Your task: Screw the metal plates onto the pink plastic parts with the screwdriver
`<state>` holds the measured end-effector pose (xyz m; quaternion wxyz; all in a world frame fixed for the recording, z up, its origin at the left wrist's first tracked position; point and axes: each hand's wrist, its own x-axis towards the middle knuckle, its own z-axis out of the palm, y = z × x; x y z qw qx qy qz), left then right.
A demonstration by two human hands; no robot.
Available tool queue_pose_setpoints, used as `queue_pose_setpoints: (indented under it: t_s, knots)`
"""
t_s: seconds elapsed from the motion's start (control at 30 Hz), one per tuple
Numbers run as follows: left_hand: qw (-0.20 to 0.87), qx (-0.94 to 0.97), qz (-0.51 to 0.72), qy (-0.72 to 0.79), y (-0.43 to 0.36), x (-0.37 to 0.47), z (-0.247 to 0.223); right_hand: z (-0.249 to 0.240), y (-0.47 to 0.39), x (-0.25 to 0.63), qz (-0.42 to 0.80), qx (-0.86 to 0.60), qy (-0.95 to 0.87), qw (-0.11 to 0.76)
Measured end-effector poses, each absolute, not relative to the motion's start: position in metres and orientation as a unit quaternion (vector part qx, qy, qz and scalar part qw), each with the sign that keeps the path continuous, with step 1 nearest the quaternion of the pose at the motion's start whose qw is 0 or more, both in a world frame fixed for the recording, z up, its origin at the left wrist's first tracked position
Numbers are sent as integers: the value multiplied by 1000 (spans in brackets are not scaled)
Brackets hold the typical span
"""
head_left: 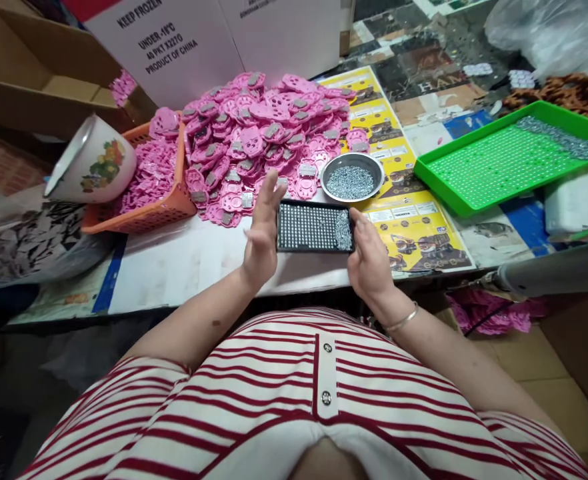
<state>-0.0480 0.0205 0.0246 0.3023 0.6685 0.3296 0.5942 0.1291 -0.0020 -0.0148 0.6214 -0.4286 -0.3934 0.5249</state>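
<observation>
A small black tray (307,228) with rows of holes is held level in front of me. Small silver metal pieces, which look like screws, lie heaped at its right end and sit in rows across the rest. My right hand (371,257) grips the tray's right edge. Against the left edge rests my left hand (263,237), with its fingers stretched upward and its thumb apart. Just behind the tray stands a round metal bowl (353,179) of the same silver pieces. A large pile of pink plastic parts (269,127) spreads beyond the tray.
An orange basket (180,173) of pink pieces stands left, with a white flowered bucket (97,160) tipped on it. On the right lies a green perforated tray (479,163) holding more silver pieces. White cartons (184,47) block the back. A grey bar (554,270) crosses the right front.
</observation>
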Motion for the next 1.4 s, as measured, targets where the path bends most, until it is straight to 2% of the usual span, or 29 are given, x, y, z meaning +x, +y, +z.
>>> queue_pose_setpoints:
  t_s: [0.1, 0.23, 0.33, 0.53, 0.63, 0.73, 0.9, 1.07, 1.23, 1.4]
  knots:
    - [350, 635, 586, 362, 20, -49, 27, -16, 0, 127, 518, -447, -388, 617]
    - [307, 651, 587, 370, 12, -49, 19, -16, -4, 130, 514, -468, -419, 584]
    - [333, 615, 582, 415, 8, -47, -1, -20, -5, 136, 483, -506, -471, 537]
    - [382, 546, 574, 476, 4, -44, -32, -24, -4, 154, 334, -546, -658, 396]
    - [403, 509, 581, 491, -1, -50, -34, -9, -1, 150, 207, -531, -754, 328]
    - [378, 497, 598, 502, -6, -64, -40, 11, 7, 130, 95, -476, -840, 240]
    - [357, 481, 613, 515, -11, -84, -53, 21, 27, 93, 27, -424, -894, 141]
    - [391, 471, 616, 496, -8, -82, -50, 13, 40, 90, 13, -406, -908, 107]
    - [387, 500, 593, 499, -6, -78, -45, 16, 40, 102, 37, -418, -900, 114]
    - [315, 657, 442, 522, -7, -75, -43, 11, 43, 97, 83, -403, -904, 117]
